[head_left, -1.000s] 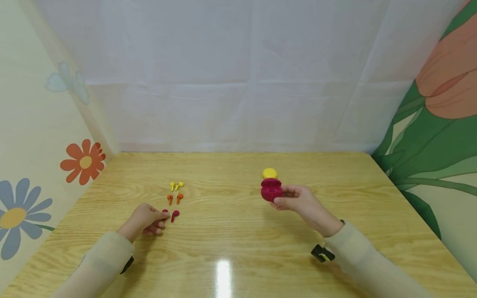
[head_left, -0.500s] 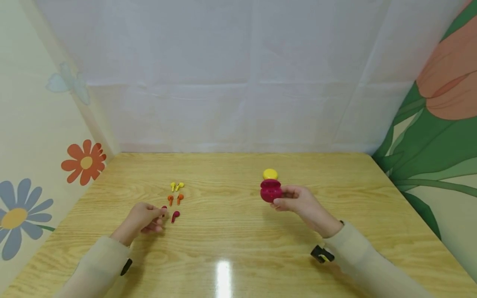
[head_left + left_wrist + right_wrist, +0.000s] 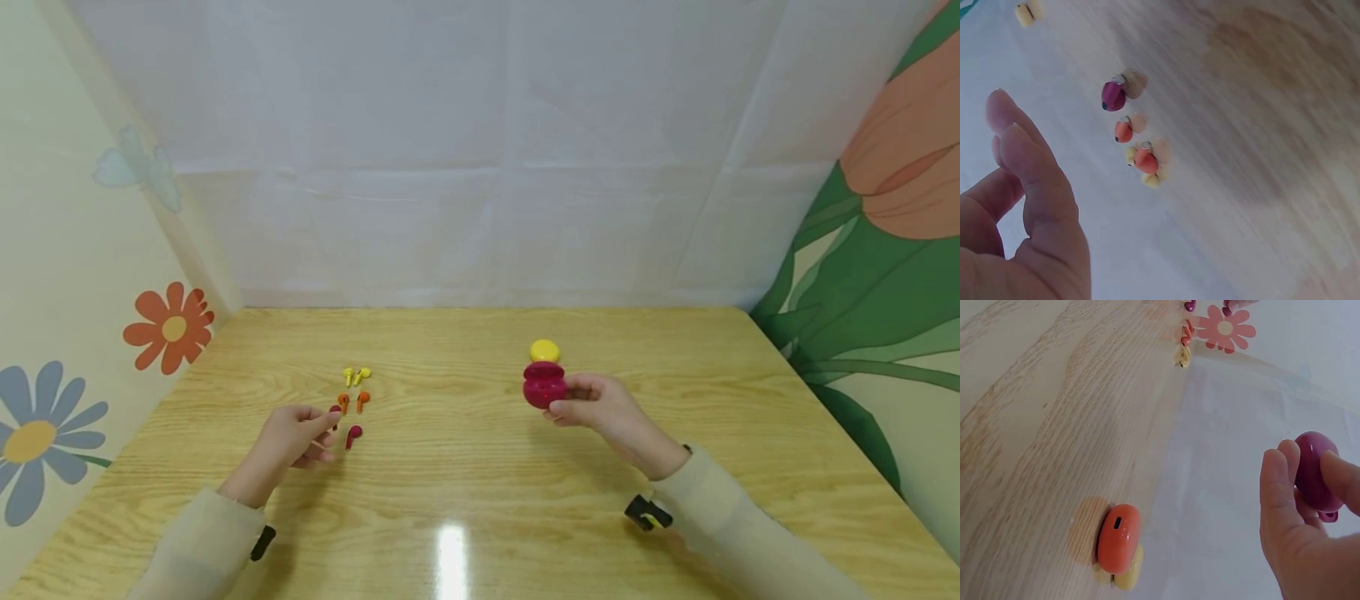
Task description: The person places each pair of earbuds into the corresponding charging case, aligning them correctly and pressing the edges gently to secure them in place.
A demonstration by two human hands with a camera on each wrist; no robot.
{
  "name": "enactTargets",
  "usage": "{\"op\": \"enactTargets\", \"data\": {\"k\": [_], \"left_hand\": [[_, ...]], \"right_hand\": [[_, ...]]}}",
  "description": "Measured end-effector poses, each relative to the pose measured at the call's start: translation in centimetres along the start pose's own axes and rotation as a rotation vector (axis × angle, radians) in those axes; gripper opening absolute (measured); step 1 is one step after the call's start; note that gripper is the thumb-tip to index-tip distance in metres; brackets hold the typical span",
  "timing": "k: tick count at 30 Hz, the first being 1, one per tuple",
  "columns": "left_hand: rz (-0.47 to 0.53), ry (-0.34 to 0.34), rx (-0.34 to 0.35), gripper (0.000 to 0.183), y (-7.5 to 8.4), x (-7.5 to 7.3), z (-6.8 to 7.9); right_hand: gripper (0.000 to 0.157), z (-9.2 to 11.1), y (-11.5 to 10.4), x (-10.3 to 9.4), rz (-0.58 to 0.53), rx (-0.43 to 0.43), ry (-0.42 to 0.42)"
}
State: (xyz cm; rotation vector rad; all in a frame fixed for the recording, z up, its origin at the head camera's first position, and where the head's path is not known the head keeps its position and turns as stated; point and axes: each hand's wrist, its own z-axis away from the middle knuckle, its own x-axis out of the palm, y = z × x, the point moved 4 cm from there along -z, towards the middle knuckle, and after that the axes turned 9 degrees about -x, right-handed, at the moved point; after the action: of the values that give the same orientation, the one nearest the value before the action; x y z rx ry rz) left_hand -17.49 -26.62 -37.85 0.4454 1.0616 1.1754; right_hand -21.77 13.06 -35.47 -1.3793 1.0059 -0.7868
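Observation:
In the head view my left hand [image 3: 288, 442] pinches a dark red earbud [image 3: 335, 409] between thumb and fingertips, raised off the table. Its fingers hide that earbud in the left wrist view, but the right wrist view catches the held earbud [image 3: 1227, 310] at the top. The matching dark red earbud [image 3: 354, 434] lies on the table just right of the hand. Over on the right, my right hand [image 3: 618, 422] grips a dark red earbud case [image 3: 544, 390] from its side, above the table, lid up and inside facing me.
Two orange earbuds [image 3: 363, 397] and two yellow earbuds [image 3: 363, 374] lie in rows behind the red one. A yellow case [image 3: 544, 350] sits behind the held case. The right wrist view adds an orange case [image 3: 1120, 539] on the wooden table [image 3: 450, 467]. White cloth [image 3: 465, 208] hangs behind.
My left hand has lifted the pinched dark red earbud off the table, and it now shows higher, near the orange ones. The right hand and its case have barely moved.

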Motion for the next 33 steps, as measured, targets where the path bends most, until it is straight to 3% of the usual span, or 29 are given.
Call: {"op": "enactTargets", "data": {"k": [10, 15, 20, 33], "left_hand": [[0.061, -0.013, 0.027, 0.026, 1.1, 0.7, 1.2], [0.103, 0.019, 0.034, 0.026, 1.6, 1.1, 1.6], [0.108, 0.059, 0.062, 0.03, 2.1, 1.5, 2.0], [0.1, 0.085, 0.102, 0.033, 2.5, 1.9, 2.4]], "right_hand": [[0.033, -0.3, 0.1, 0.1, -0.005, 0.002, -0.001], [0.033, -0.3, 0.1, 0.2, -0.014, -0.005, -0.005], [0.034, -0.2, 0.2, 0.4, -0.017, 0.002, -0.001], [0.036, -0.3, -0.1, 0.7, -0.01, 0.013, -0.005]]}}
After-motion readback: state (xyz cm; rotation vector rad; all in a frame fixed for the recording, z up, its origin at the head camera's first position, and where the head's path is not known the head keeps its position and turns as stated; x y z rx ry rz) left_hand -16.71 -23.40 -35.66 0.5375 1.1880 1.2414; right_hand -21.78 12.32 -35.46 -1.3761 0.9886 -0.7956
